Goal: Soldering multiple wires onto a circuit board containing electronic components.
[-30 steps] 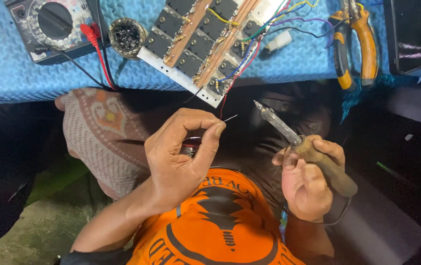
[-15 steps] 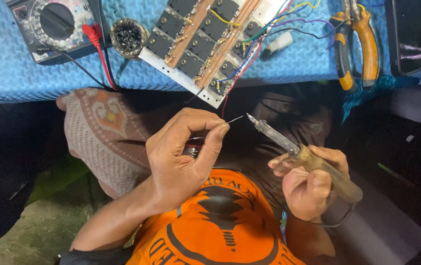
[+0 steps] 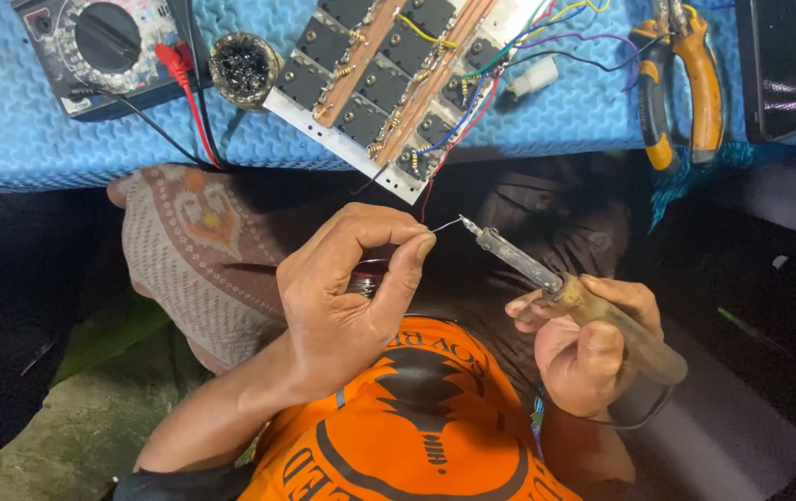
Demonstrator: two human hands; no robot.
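Observation:
My left hand (image 3: 347,292) pinches a thin strand of solder wire (image 3: 446,224) between thumb and forefinger, its free end pointing right. My right hand (image 3: 588,339) grips a soldering iron (image 3: 560,288) by its wooden handle, and the metal tip touches the end of the wire. Both hands hover over my lap, just below the edge of a blue padded mat (image 3: 546,116). On the mat lies a circuit assembly (image 3: 388,74) of black components on a metal strip with copper bars and coloured wires.
A multimeter (image 3: 101,46) with red and black leads sits at the top left, beside a small round tin (image 3: 242,67). Orange-handled pliers (image 3: 685,74) lie at the top right next to a dark box (image 3: 792,65). A patterned cloth (image 3: 189,250) covers my left knee.
The soldering iron has swung left and its tip has come down to meet the end of the wire. My left hand has stayed almost still.

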